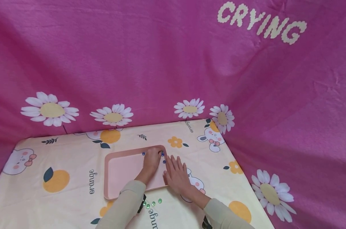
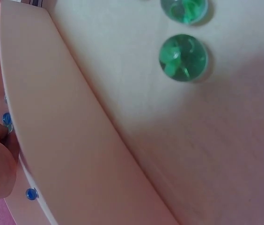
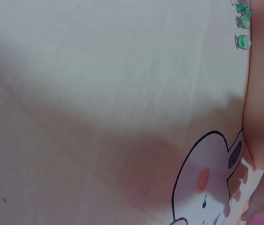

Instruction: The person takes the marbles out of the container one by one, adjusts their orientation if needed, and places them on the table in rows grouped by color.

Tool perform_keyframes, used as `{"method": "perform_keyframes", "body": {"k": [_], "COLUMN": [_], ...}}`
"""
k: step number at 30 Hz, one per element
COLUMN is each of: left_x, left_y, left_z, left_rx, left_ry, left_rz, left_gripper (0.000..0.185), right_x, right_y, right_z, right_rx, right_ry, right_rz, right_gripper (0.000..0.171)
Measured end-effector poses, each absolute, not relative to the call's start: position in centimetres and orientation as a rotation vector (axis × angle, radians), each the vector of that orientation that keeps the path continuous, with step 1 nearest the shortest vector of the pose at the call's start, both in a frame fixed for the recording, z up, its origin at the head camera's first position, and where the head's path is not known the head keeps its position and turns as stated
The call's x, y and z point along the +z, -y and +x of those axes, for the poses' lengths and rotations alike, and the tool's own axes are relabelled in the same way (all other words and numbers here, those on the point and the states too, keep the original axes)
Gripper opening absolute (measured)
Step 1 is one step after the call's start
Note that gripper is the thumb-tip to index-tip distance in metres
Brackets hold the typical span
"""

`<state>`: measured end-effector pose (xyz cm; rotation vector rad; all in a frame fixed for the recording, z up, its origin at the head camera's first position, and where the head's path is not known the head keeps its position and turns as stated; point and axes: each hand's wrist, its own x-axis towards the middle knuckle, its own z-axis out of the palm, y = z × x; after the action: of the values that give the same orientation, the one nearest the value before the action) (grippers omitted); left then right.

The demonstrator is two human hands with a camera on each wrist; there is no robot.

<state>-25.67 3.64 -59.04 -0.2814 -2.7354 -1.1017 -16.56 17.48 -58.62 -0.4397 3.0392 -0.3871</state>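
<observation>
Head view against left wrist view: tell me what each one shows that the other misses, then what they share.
Only the head view shows both hands whole: the left hand curled over blue marbles at the pink tray's far right corner, the right hand flat by the tray's right edge, plus the pink daisy backdrop.

Only the left wrist view shows the green marbles close up, with swirled glass inside, and the tray's outer wall from the side.

Both show the tray, blue marbles in it, green marbles on the printed cloth beside it, and the left hand.
</observation>
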Motion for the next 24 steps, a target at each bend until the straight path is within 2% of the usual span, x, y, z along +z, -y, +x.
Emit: {"method": "perform_keyframes", "body": {"k": [9, 24], "left_x": [-58.94, -59.00], "left_y": [-3.75, -3.90], "left_z": [-25.68, -25.85], "left_rx": [-1.134, -1.027], "left_ry": [2.739, 2.839], "left_rz": [-0.301, -0.280], "left_gripper": [0.032, 0.026], "right_x": [-58.66, -58.56], "right_y": [-17.49, -17.46], "right_z": [-16.57, -16.64], "right_rx": [-0.360, -0.389], "right_ry": [-3.052, -3.050], "right_rz": [-0.452, -0.448], "right_gripper": [0.063, 0.063]}}
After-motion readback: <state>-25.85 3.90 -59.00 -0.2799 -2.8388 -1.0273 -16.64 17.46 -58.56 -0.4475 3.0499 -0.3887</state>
